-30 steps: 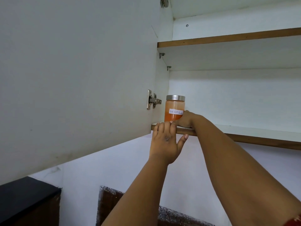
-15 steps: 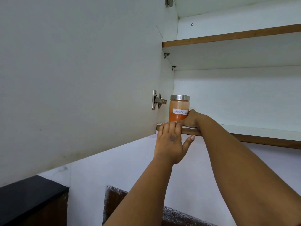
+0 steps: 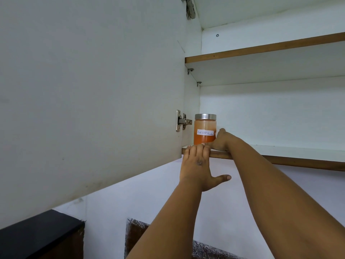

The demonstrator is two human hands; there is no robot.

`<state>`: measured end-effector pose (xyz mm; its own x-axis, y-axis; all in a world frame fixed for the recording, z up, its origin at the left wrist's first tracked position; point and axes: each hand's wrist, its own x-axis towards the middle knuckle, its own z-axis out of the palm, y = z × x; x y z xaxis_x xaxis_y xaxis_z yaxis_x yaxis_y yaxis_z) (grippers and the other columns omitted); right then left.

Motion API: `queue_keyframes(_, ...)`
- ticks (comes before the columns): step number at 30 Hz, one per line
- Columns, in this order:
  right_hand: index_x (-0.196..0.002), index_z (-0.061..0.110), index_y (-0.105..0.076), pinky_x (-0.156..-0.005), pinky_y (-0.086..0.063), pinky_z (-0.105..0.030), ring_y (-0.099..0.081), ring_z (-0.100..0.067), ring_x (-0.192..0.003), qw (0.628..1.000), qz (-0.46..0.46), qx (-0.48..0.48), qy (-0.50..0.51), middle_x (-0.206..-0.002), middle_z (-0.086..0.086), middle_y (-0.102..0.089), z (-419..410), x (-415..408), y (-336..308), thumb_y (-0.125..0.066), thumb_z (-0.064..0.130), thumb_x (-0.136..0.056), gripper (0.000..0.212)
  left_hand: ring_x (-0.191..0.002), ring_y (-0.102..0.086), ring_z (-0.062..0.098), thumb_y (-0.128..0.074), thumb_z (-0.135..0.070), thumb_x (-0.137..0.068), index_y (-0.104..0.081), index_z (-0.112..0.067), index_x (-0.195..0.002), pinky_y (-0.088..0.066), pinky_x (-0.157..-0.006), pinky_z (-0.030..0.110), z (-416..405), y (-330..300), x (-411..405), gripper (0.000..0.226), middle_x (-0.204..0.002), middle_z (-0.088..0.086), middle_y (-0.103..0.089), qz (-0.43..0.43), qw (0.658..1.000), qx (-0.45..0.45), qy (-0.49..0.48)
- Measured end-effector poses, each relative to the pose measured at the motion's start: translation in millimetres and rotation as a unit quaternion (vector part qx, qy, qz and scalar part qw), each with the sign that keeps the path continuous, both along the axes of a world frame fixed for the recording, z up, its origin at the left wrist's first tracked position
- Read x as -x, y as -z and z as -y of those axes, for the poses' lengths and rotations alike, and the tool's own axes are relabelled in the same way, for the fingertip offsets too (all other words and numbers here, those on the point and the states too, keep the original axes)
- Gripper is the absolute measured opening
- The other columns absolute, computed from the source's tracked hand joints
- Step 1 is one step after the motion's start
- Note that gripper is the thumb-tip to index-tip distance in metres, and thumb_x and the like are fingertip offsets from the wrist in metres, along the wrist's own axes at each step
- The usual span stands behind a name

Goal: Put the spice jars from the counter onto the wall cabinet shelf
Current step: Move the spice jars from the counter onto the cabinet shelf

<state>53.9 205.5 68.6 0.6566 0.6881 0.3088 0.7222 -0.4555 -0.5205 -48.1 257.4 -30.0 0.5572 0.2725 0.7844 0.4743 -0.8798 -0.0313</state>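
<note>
A glass spice jar point(image 3: 205, 128) of orange-red powder, with a steel lid and a white handwritten label, stands upright at the left end of the wall cabinet's lower shelf point(image 3: 280, 150). My right hand point(image 3: 221, 140) holds its lower right side. The thumb lies along the jar's base and the fingers are hidden behind it. My left hand point(image 3: 197, 165) is just below, with straight fingers touching the shelf's wooden front edge and the thumb spread out to the right.
The open white cabinet door point(image 3: 93, 90) fills the left, hung on a metal hinge point(image 3: 182, 121) close to the jar. An upper shelf point(image 3: 261, 49) runs above. A dark counter corner point(image 3: 37, 234) lies at the bottom left.
My right hand has slipped a little to the right on the jar, so the whole label shows. My left thumb has spread wider. The jar stays on the shelf.
</note>
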Motion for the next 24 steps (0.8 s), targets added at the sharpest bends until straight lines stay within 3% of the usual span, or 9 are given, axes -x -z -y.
queue_keyframes(5,-0.153,0.013,-0.007,-0.107,-0.038,-0.045,-0.044,-0.034,-0.132,0.998,0.016,0.005,0.061,-0.150,-0.015,-0.038,10,10,6,-0.057,0.053,-0.089,0.090,-0.136,-0.030,0.024,-0.054,-0.084,-0.068,-0.025,-0.017,-0.147,-0.017,-0.119,0.042,5,-7,5,0.107,-0.144,0.004,-0.036,-0.045,0.999,0.019,-0.006)
queue_keyframes(8,-0.139,0.014,-0.041,-0.090,-0.044,-0.039,-0.056,-0.028,-0.115,0.978,0.156,0.054,0.129,-0.130,-0.012,-0.057,26,20,22,-0.031,0.056,-0.097,0.060,-0.135,-0.031,0.024,-0.061,-0.081,-0.065,-0.029,-0.017,-0.143,-0.018,-0.119,0.041,8,-9,10,0.107,-0.141,0.003,-0.038,-0.056,0.997,0.043,0.020)
queue_keyframes(11,-0.106,0.010,-0.067,-0.077,-0.044,-0.034,-0.059,-0.023,-0.088,0.944,0.289,0.017,0.157,-0.094,-0.007,-0.067,45,35,42,-0.016,0.048,-0.100,0.063,-0.138,-0.027,0.025,-0.064,-0.075,-0.069,-0.025,-0.015,-0.147,-0.023,-0.118,0.042,13,-11,20,0.105,-0.147,0.006,-0.031,-0.054,0.994,0.070,0.062)
queue_keyframes(13,-0.117,0.014,-0.064,-0.089,-0.043,-0.038,-0.058,-0.026,-0.103,0.931,0.334,-0.012,0.148,-0.110,-0.008,-0.067,60,38,56,-0.022,0.044,-0.100,0.054,-0.143,-0.019,0.028,-0.062,-0.069,-0.076,-0.016,-0.015,-0.152,-0.022,-0.118,0.043,21,-5,35,0.105,-0.155,0.008,-0.019,-0.061,0.988,0.110,0.090)
queue_keyframes(15,-0.143,0.021,-0.041,-0.110,-0.029,-0.042,-0.039,-0.028,-0.134,0.935,0.332,-0.022,0.122,-0.146,-0.008,-0.045,76,43,77,-0.038,0.042,-0.098,0.050,-0.146,-0.011,0.030,-0.059,-0.067,-0.080,-0.010,-0.017,-0.154,-0.017,-0.119,0.047,33,14,53,0.102,-0.159,0.008,-0.010,-0.082,0.974,0.179,0.110)
queue_keyframes(17,-0.149,0.027,-0.029,-0.115,-0.025,-0.043,-0.019,-0.027,-0.146,0.968,0.216,-0.089,0.091,-0.160,-0.003,-0.017,92,59,117,-0.050,0.041,-0.095,0.060,-0.147,-0.005,0.031,-0.056,-0.067,-0.082,-0.007,-0.022,-0.154,-0.011,-0.118,0.056,51,46,73,0.099,-0.161,0.004,-0.002,-0.091,0.957,0.247,0.121)
queue_keyframes(19,-0.145,0.025,-0.035,-0.108,-0.037,-0.042,-0.033,-0.030,-0.140,0.978,-0.018,-0.182,0.095,-0.157,-0.005,-0.021,106,80,171,-0.056,0.039,-0.092,0.058,-0.145,-0.011,0.034,-0.056,-0.065,-0.084,-0.011,-0.025,-0.153,-0.013,-0.115,0.061,73,91,93,0.092,-0.159,0.001,-0.004,-0.067,0.940,0.302,0.143)
queue_keyframes(21,-0.142,0.020,-0.039,-0.096,-0.047,-0.038,-0.049,-0.029,-0.124,0.944,-0.214,-0.200,0.152,-0.148,-0.008,-0.031,123,104,230,-0.058,0.035,-0.091,0.056,-0.141,-0.021,0.034,-0.057,-0.061,-0.085,-0.017,-0.025,-0.151,-0.019,-0.113,0.060,96,144,111,0.086,-0.156,0.004,-0.015,-0.056,0.914,0.370,0.159)
queue_keyframes(24,-0.137,0.020,-0.045,-0.081,-0.044,-0.029,-0.052,-0.025,-0.114,0.934,-0.258,-0.148,0.199,-0.142,-0.008,-0.038,159,136,317,-0.061,0.032,-0.091,0.050,-0.140,-0.022,0.034,-0.057,-0.060,-0.085,-0.022,-0.026,-0.148,-0.015,-0.113,0.064,126,237,135,0.080,-0.152,0.005,-0.025,-0.144,0.874,0.439,0.153)
